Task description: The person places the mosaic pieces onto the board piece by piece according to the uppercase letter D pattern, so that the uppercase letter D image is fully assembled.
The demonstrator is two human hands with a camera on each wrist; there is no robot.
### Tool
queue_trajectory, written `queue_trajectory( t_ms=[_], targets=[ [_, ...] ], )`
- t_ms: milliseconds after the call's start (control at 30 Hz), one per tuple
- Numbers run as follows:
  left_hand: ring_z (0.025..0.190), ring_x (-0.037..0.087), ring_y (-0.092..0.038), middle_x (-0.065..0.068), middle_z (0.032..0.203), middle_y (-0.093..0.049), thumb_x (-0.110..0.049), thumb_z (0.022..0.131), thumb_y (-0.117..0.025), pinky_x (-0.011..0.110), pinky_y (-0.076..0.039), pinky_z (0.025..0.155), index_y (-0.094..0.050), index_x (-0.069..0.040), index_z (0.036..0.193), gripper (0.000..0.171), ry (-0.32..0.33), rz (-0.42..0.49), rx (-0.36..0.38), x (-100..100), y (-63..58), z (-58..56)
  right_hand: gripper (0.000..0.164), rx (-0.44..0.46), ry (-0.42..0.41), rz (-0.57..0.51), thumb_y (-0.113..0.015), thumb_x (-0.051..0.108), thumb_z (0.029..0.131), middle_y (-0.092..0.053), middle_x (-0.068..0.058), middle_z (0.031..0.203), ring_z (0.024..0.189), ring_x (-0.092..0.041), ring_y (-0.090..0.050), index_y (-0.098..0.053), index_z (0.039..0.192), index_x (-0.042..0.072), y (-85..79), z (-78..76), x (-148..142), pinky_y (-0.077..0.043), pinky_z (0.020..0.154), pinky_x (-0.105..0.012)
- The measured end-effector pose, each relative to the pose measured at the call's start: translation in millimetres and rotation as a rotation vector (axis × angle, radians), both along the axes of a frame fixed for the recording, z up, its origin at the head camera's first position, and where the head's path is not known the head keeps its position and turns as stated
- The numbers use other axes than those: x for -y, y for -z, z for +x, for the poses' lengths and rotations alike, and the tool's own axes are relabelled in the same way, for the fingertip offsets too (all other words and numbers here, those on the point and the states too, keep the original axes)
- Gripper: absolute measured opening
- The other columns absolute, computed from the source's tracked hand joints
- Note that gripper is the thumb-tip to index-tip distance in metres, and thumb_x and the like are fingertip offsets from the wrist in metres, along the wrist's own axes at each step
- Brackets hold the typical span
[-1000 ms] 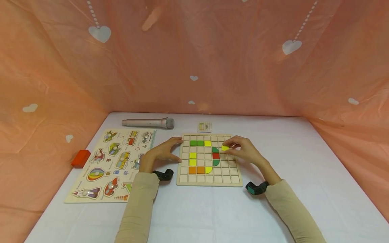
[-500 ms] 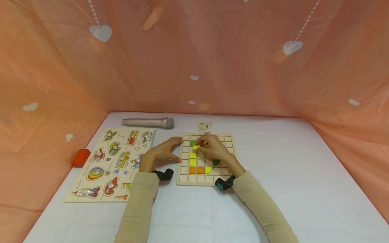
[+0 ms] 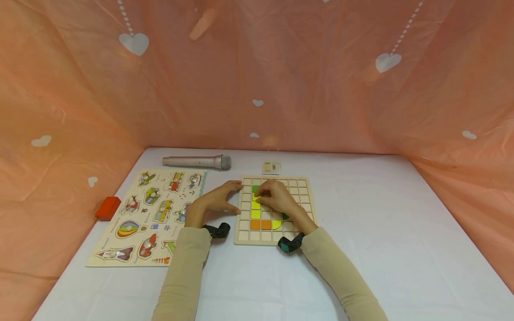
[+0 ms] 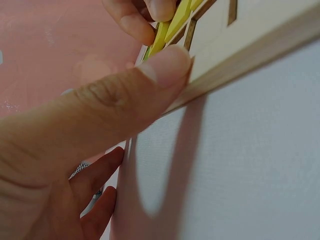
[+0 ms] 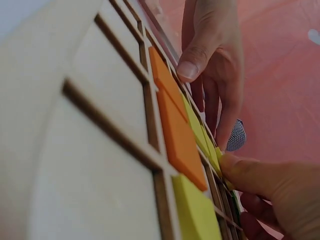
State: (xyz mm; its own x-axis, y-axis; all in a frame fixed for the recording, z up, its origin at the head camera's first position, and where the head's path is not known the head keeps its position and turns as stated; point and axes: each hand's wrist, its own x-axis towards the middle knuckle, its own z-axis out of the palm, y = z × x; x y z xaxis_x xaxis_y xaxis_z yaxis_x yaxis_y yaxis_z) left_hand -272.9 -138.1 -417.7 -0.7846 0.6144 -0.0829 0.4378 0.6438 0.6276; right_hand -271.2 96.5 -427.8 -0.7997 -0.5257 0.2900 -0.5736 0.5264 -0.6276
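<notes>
In the head view a wooden grid board (image 3: pixel 257 242) lies on the white table. My right hand (image 3: pixel 279 197) is over it, pinching a yellow square tile (image 3: pixel 255 196) between thumb and fingertips. That tile is at the cell between a green tile (image 3: pixel 255 189) and another yellow tile (image 3: pixel 255 205); whether it is fully seated I cannot tell. Spread along the board's left edge, my left hand (image 3: pixel 213 201) touches it with thumb (image 4: pixel 170 65) and fingertips. Orange tiles (image 3: pixel 266 224) and a rounded yellow tile (image 3: pixel 276 224) fill the lower row. My right hand hides several other tiles.
Left of the board lies a picture puzzle (image 3: pixel 136 214) with vehicle pieces, partly under my left forearm. A red block (image 3: pixel 108 208) is beyond it. A microphone (image 3: pixel 196 162) and a small pattern card (image 3: pixel 271 168) lie at the back, before an orange curtain (image 3: pixel 321 89).
My right hand has carried the yellow tile from the board's right side leftward across the grid, then slightly nearer to the yellow column. The left hand has kept its place at the edge.
</notes>
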Motion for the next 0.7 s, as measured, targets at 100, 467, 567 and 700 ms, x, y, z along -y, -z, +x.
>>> queue_trajectory(
  t_ms=[100, 467, 567, 700],
  targets=[
    [0.138, 0.035, -0.022, 0.020, 0.149, -0.026, -0.023, 0.074, -0.079, 0.046, -0.018, 0.114, -0.037, 0.004, 0.139, 0.081, 0.006, -0.002, -0.011, 0.1, -0.2, -0.1, 0.009, -0.025, 0.015, 0.008, -0.073, 0.011, 0.080, -0.066, -0.003, 0.091, 0.084, -0.016, -0.058, -0.073, 0.089, 0.007, 2.1, -0.2, 1.3, -0.050, 0.072, -0.025],
    [0.138, 0.034, -0.021, 0.019, 0.149, -0.026, -0.023, 0.074, -0.079, 0.046, -0.018, 0.114, -0.038, 0.003, 0.139, 0.081, -0.007, -0.005, 0.000, 0.5, 0.9, -0.2, 0.010, -0.077, -0.021, 0.027, -0.070, 0.007, 0.082, -0.067, -0.006, 0.093, 0.091, -0.022, -0.056, -0.075, 0.091, 0.007, 2.0, -0.5, 0.1, -0.047, 0.080, -0.035],
    [0.138, 0.035, -0.021, 0.019, 0.149, -0.026, -0.022, 0.074, -0.079, 0.046, -0.018, 0.114, -0.038, 0.003, 0.139, 0.081, -0.010, -0.005, 0.001, 0.3, 1.3, -0.2, 0.011, -0.103, -0.032, 0.043, -0.069, 0.006, 0.082, -0.069, -0.006, 0.093, 0.091, -0.023, -0.057, -0.074, 0.093, 0.006, 2.6, -1.3, -1.4, -0.046, 0.082, -0.036],
    [0.138, 0.035, -0.021, 0.019, 0.149, -0.026, -0.022, 0.074, -0.079, 0.046, -0.018, 0.114, -0.037, 0.003, 0.139, 0.081, -0.012, -0.008, 0.002, 0.3, 1.2, -0.1, 0.013, -0.082, -0.023, 0.037, -0.069, 0.006, 0.083, -0.069, -0.007, 0.095, 0.091, -0.022, -0.055, -0.074, 0.095, 0.006, 4.1, -1.2, -2.9, -0.045, 0.079, -0.034]
  ],
)
